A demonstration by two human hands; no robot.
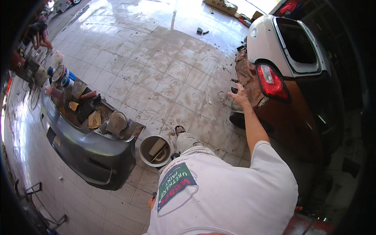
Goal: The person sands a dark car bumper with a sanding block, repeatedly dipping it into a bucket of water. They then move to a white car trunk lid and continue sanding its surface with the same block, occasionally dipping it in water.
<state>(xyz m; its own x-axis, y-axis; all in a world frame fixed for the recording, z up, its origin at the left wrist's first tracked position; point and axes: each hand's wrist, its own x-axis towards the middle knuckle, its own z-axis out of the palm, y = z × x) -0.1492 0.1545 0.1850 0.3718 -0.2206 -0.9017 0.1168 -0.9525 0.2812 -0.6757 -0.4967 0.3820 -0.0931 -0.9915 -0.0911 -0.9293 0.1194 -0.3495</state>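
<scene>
My right hand (241, 96) reaches out to the right, fingers spread and nothing seen in them. It is close to the back of a car body (260, 41), beside the red and clear tail light (273, 81) and brown covering sheets (250, 76). A small dark piece (234, 90) shows just past the fingertips; contact is unclear. Low beside my shirt, my left hand (151, 202) is mostly hidden. A small dark thing (154, 194) pokes out from it, too little of it showing to name. A round bucket (141, 156) by my foot holds a pale block and a stick.
Left of the bucket lies a grey car bumper (86, 154), loaded with cans (58, 73), rags, sandpaper and dark pieces. Dusty tiles (176, 78) stretch ahead. Someone bends over at far left (37, 33). A metal stand (43, 203) is at lower left, a cardboard box (221, 6) far ahead.
</scene>
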